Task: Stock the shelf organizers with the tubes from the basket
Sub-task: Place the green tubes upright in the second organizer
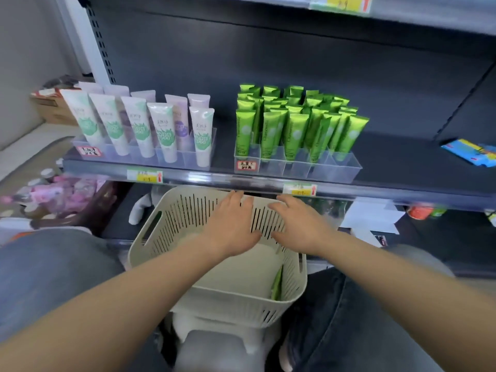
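Note:
A cream slotted basket stands on a stool between my knees, below the shelf edge. One green tube leans against its right inner wall. My left hand and my right hand hover side by side over the basket, fingers straight and spread, holding nothing. On the shelf above, a clear organizer holds several upright green tubes. A second clear organizer to the left holds several white, green and lilac tubes.
The dark shelf carries price tags along its front rail, and a blue packet lies at its right. Pink-capped bottles and a cardboard box sit at the left. White paper lies on the lower shelf.

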Available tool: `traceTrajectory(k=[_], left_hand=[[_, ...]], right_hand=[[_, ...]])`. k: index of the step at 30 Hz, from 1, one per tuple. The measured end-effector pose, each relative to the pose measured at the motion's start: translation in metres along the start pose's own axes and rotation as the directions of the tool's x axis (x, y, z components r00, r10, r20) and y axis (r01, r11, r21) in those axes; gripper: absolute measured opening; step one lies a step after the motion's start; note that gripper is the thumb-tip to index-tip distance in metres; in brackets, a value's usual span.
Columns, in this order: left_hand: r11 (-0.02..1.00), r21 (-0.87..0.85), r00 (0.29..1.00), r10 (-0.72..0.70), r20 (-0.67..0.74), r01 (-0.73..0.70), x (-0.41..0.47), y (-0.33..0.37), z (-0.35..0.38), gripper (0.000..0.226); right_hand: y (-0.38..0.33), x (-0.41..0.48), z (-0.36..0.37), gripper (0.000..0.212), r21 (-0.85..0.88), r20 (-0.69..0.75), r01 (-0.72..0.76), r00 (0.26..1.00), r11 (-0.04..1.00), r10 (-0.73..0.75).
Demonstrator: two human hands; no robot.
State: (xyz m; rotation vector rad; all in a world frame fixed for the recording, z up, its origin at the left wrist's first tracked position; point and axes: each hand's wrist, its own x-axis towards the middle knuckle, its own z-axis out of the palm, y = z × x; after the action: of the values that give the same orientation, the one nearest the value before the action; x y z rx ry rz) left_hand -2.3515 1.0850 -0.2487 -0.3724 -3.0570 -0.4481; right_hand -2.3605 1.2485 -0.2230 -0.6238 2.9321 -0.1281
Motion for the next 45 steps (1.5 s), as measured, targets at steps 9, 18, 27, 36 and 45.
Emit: traceTrajectory(k=[9, 18, 27, 36, 45], left_hand=[[0.975, -0.153, 0.942, -0.106, 0.318, 0.161, -0.008, -0.008, 0.058, 0.071], [0.962, -0.154, 0.825, -0.105, 0.555, 0.226, 0.005, -0.013, 0.102, 0.064], [0.972, -0.099, 0.701, -0.081, 0.708, 0.212, 0.034, -0.003, 0.140, 0.038], [0.987, -0.104, 0.639, 0.001, 0.769, 0.124, 0.059, 0.006, 0.187, 0.030], [0.963, -0.157, 0.608, -0.010, 0.794, 0.220, 0.066, 0.006, 0.229, 0.039]], right_hand=[[0.006, 0.010, 0.056, 0.054, -0.005, 0.244, -0.014, 0.970, 1.000, 0.014], [0.016, 0.035, 0.095, 0.053, -0.071, 0.421, -0.009, 0.906, 0.997, 0.038], [0.026, 0.065, 0.124, 0.044, -0.236, 0.603, 0.057, 0.791, 0.970, 0.101], [0.034, 0.102, 0.156, 0.016, -0.314, 0.746, 0.103, 0.641, 0.944, 0.178], [0.045, 0.116, 0.194, 0.030, -0.321, 0.798, 0.097, 0.563, 0.942, 0.214]])
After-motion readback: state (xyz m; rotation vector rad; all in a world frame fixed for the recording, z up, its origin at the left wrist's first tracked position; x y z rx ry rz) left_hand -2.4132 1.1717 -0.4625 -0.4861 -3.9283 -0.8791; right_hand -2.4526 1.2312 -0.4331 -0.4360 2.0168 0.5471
